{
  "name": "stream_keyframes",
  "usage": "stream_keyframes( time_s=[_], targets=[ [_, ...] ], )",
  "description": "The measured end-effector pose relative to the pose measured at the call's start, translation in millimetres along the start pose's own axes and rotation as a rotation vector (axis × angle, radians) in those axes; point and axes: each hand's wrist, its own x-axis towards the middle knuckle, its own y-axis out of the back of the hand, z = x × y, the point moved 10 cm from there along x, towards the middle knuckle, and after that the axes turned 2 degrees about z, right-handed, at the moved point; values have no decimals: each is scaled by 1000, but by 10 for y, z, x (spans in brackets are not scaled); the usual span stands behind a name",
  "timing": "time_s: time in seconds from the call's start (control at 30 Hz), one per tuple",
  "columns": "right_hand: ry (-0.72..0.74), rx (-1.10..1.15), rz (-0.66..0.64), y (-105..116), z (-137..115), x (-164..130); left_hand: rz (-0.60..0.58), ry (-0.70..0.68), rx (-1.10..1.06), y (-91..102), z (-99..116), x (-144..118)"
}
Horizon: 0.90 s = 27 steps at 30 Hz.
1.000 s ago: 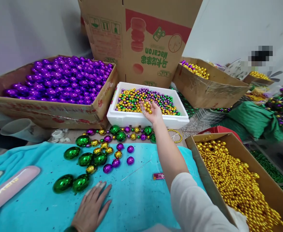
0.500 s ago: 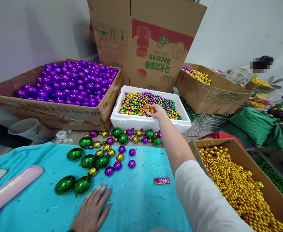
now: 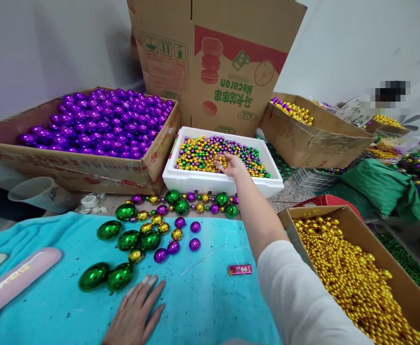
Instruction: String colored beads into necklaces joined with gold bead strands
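My left hand (image 3: 136, 310) lies flat on the blue cloth (image 3: 210, 306), fingers spread and holding nothing. Just beyond its fingertips are two large green beads (image 3: 120, 276). My right hand (image 3: 231, 165) reaches into a white foam box (image 3: 195, 183) of small gold, green and purple beads (image 3: 210, 149). Its thumb and fingers are apart over the beads, and I see nothing gripped between them. More large green beads (image 3: 129, 239), gold beads (image 3: 157, 220) and purple beads (image 3: 173, 247) lie on the cloth. A needle (image 3: 202, 259) with thread rests beside a small magenta packet (image 3: 241, 270).
Two bead strands (image 3: 190, 207) lie before the foam box. A carton of purple beads (image 3: 148, 165) stands left, one of gold beads (image 3: 342, 213) right. A pink padded bar (image 3: 23, 282) and plastic jug (image 3: 39, 191) are at left. Another person (image 3: 357, 111) is at far right.
My right hand stays over the foam box, its fingers now spread a little wider above the beads. My left hand has kept its place on the cloth. The view has shifted slightly.
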Motion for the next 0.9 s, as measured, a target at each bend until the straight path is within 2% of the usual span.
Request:
stream_keyframes(
  time_s=[0.2,0.27,0.33,0.4,0.5,0.57,0.67,0.77,0.9],
  targets=[
    [-11,-11,-48,-103,-76,-156,-29,-3,-31,50,19,58],
    [13,-46,-101,-174,-80,-308,-60,12,-44,73,28,88],
    [107,-215,-213,-281,-13,-518,-100,34,-67,67,25,106],
    [150,-489,-251,-268,287,-751,-124,44,-91,54,25,110],
    [155,-988,-179,-24,1015,-1038,-118,42,-106,61,29,103],
    [313,-1326,8,169,1323,-1155,-110,45,-108,69,25,101],
    [534,-1686,88,192,1736,-1261,-116,56,-117,71,20,112],
    [650,-1802,41,122,2011,-1312,-132,65,-125,67,25,126],
    [734,-1699,16,78,2092,-1362,-146,82,-134,56,20,125]
  ],
)
